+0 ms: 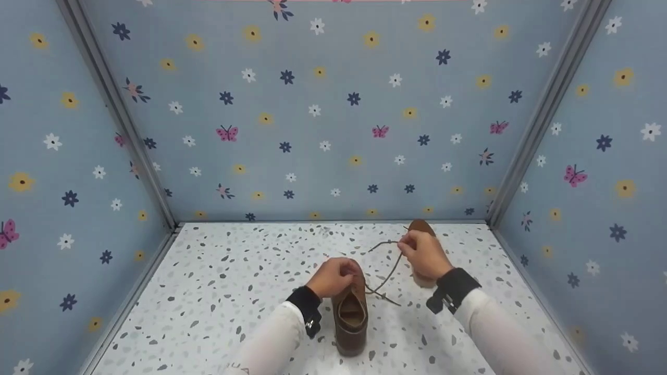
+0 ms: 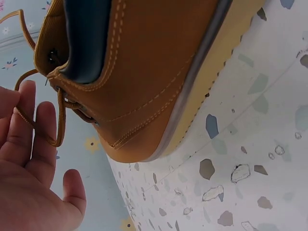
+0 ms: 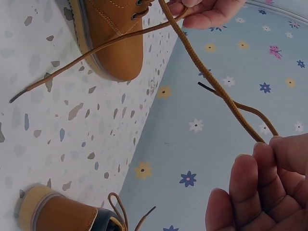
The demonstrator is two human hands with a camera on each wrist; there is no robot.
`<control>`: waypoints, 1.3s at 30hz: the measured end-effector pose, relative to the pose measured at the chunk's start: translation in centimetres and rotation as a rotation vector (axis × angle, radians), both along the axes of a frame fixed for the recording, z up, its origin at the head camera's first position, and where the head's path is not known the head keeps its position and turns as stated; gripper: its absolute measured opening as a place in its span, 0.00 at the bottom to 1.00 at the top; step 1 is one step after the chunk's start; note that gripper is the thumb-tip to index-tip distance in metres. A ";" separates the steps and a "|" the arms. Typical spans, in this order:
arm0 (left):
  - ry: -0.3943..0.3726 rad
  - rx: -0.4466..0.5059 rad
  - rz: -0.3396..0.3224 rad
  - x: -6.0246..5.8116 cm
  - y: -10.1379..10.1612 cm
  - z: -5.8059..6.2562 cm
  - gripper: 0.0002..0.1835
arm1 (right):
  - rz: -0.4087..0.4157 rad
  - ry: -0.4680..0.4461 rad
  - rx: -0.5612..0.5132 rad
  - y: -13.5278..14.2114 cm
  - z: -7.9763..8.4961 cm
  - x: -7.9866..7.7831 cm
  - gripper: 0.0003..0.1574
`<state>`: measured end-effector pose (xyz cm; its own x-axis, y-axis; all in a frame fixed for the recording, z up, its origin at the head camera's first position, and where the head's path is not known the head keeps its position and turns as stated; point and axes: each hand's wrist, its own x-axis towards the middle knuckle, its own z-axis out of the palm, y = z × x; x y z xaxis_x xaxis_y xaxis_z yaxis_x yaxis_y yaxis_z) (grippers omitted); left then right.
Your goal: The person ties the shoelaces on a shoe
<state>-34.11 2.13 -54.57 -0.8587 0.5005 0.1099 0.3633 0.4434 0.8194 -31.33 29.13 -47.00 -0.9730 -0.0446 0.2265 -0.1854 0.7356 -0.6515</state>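
Note:
A brown lace-up shoe (image 1: 350,336) stands on the speckled surface, its toe facing away. By its lacing, my left hand (image 1: 333,278) pinches a brown shoelace (image 2: 61,115) between thumb and fingertips; that shoelace loops around the fingers in the left wrist view. Further right, my right hand (image 1: 424,255) pinches the other lace end (image 3: 207,72), drawn out from the shoe with a short tip hanging past the fingers. One loose lace end (image 3: 62,68) trails from the left hand across the shoe's side.
A second brown shoe (image 1: 424,282) lies behind and partly under the right hand, with its own loose laces (image 3: 120,207). The speckled white surface (image 1: 234,291) is bounded by blue flowered panels (image 1: 333,130) at the back and both sides, joined by grey metal posts (image 1: 542,104).

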 end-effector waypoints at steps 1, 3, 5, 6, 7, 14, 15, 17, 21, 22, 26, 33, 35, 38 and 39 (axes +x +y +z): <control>0.002 0.009 -0.004 0.0 0.1 -0.1 0.13 | -0.001 0.001 0.001 -0.1 0.0 -0.1 0.06; -0.004 0.019 0.009 -0.1 0.1 -0.2 0.14 | -0.009 0.001 0.002 -0.3 0.2 -0.2 0.06; -0.006 0.019 0.040 -0.2 0.0 -0.2 0.14 | -0.014 0.004 0.015 -0.5 0.3 -0.3 0.06; 0.002 0.014 0.058 -0.3 -0.1 -0.2 0.13 | -0.014 0.005 0.015 -0.6 0.3 -0.4 0.06; 0.007 0.008 0.078 -0.3 -0.1 -0.2 0.12 | -0.015 0.005 0.018 -0.7 0.4 -0.5 0.06; 0.051 -0.033 0.140 -0.4 -0.3 -0.2 0.05 | -0.012 0.014 0.021 -1.2 0.6 -1.1 0.07; 0.048 -0.033 0.138 -0.4 -0.3 -0.3 0.06 | -0.010 0.016 0.022 -1.2 0.6 -1.2 0.08; 0.042 -0.028 0.132 -0.4 -0.4 -0.3 0.08 | 0.003 0.020 0.027 -1.3 0.6 -1.2 0.08; 0.012 -0.010 0.116 -0.4 -0.4 -0.3 0.08 | 0.013 0.005 0.016 -1.4 0.7 -1.3 0.08; 0.000 -0.001 0.109 -0.4 -0.4 -0.3 0.08 | 0.013 0.003 0.015 -1.5 0.7 -1.3 0.08; -0.054 0.020 0.069 -0.5 -0.3 -0.4 0.09 | 0.009 -0.004 0.008 -1.4 0.6 -1.5 0.07; -0.091 0.048 0.054 -0.4 0.0 -0.9 0.07 | 0.025 -0.007 -0.012 -1.8 0.5 -2.1 0.07; -0.082 0.043 0.066 -0.4 0.2 -0.9 0.07 | 0.028 -0.007 -0.014 -2.1 0.7 -2.4 0.08; -0.068 0.028 0.073 -0.4 0.4 -0.9 0.07 | 0.030 -0.006 -0.010 -2.8 1.0 -2.8 0.09; -0.063 0.024 0.070 -0.4 0.5 -0.9 0.07 | 0.032 -0.006 -0.009 -3.0 1.2 -2.9 0.09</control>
<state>-34.47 2.61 -55.45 -0.8973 0.4366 0.0657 0.2792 0.4458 0.8505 -34.25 26.14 -45.84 -0.9723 -0.0740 0.2217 -0.2053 0.7235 -0.6591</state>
